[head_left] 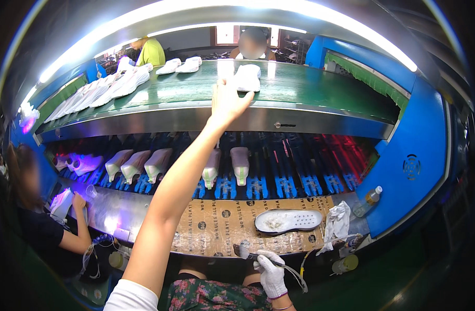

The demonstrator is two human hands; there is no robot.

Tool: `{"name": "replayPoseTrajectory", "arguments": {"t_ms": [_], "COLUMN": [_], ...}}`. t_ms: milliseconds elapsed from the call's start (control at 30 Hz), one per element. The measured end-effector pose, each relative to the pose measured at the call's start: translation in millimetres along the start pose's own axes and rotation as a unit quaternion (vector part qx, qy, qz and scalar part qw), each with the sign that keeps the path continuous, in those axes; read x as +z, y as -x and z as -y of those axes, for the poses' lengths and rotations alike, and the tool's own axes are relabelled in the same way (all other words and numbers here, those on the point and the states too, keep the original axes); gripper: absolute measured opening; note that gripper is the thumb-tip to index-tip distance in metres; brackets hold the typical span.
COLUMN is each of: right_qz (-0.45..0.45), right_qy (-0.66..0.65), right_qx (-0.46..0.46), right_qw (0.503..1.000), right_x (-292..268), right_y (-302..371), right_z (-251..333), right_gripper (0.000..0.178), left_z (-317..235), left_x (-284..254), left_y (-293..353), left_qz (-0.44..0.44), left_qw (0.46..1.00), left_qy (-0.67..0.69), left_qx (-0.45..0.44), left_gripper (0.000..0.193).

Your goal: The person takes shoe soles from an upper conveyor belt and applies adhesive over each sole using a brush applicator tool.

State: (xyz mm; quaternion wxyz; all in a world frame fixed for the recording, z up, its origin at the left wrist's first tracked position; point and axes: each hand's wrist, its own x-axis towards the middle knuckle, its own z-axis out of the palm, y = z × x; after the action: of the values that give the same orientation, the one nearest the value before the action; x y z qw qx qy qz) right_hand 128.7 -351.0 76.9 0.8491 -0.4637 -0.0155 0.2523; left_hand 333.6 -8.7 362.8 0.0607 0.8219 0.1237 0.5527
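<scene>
My bare left hand (228, 102) reaches far forward over the green conveyor belt, its thumb and fingers closed about the near end of a white shoe sole (248, 79). My right hand (271, 273), in a white knit glove, grips a brush (243, 252) with a dark handle and a thin tube trailing from it. The brush head lies near the front edge of a cardboard sheet (211, 228). On that sheet rests a dark-rimmed white sole (299, 220), with small holes at its right end and a whitish patch at its left.
White soles (113, 88) line the belt's (310, 88) left side. Below it, several pale shoe uppers (158, 163) sit on a rack with blue holders. A white rag (337, 223) and a bottle (369, 201) stand right. A co-worker's arm (77, 238) is at left; other people are beyond.
</scene>
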Motion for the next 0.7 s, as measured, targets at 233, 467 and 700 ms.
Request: {"name": "replayPoseTrajectory", "arguments": {"t_ms": [233,467,700], "right_qz": [0.003,-0.005,0.023], "right_qy": [0.001,0.048,0.148], "right_qx": [0.011,0.002,0.054], "right_qw": [1.0,0.999,0.987], "right_x": [4.9,22.7,35.1], "right_y": [-1.3,-16.8,-39.3], "right_z": [-8.9,-20.0,-36.3], "right_gripper": [0.019,0.019,0.041], "left_z": [-3.9,164.2,321.2], "left_x": [17.0,-70.7,-151.9], "left_y": [-30.9,-65.0,-45.7], "left_qz": [0.246,0.284,0.176], "left_qw": [0.969,0.921,0.875], "left_qy": [0.006,-0.245,-0.353], "left_qx": [-0.015,-0.103,-0.28], "left_gripper": [0.104,0.081,0.069]}}
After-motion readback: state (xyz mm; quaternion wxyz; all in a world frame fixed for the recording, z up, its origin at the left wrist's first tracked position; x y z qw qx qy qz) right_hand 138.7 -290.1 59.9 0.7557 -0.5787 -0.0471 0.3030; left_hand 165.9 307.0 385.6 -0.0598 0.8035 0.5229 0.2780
